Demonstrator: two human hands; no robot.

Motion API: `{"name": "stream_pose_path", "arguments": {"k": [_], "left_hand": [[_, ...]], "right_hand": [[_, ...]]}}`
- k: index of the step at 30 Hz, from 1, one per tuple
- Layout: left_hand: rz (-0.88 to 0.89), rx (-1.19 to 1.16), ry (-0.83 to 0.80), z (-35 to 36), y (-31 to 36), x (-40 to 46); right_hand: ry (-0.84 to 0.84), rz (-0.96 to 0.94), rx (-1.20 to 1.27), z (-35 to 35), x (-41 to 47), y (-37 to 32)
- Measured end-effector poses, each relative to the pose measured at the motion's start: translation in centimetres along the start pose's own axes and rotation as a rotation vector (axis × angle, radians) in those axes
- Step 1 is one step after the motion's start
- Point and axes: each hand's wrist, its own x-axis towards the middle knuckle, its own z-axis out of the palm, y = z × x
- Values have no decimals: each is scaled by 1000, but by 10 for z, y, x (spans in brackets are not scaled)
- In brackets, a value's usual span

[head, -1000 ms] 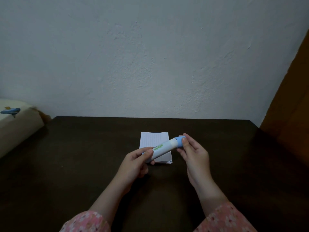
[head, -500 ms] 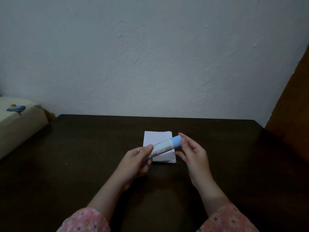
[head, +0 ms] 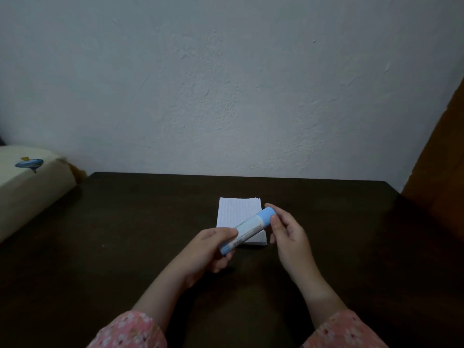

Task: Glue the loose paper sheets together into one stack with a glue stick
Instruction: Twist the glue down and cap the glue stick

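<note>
A pale, rough-plastered wall (head: 226,84) is filling the upper half of the frame, and a dark brown table (head: 125,247) is spreading across the lower half. At the left edge a cream cushion (head: 27,192) with a small blue print is butting against the table's corner; along the right edge a brown wooden panel (head: 437,172) is running down the frame.

Near the centre of the table a small stack of white lined paper sheets (head: 234,212) is lying flat, its upper edges slightly uneven. Its lower right part is being hidden by the glue stick (head: 247,228), which is hanging over it at a slant from lower left to upper right. The stick is showing a whitish barrel with small print too blurred to read and a light blue cap (head: 266,217) at its upper end.

The left hand (head: 211,252) is wrapping its fingers closed around the barrel's lower end. The right hand (head: 288,237) is pinching the cap, with the thumb and forefinger narrowed onto it and the other fingers loosely curled. Pink floral sleeves (head: 130,330) are showing at the bottom of the frame.
</note>
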Motion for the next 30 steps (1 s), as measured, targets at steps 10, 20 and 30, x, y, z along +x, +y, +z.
{"name": "stream_pose_path", "arguments": {"k": [10,20,30], "left_hand": [[13,83,25,-2,-1,5],[202,388,87,-2,-2,8],[203,177,72,-6,-2,8]], "right_hand": [[-48,-32,-80,6,3,4],[119,65,-88,8,5,6],[60,66,-137,4,5,-3]]}}
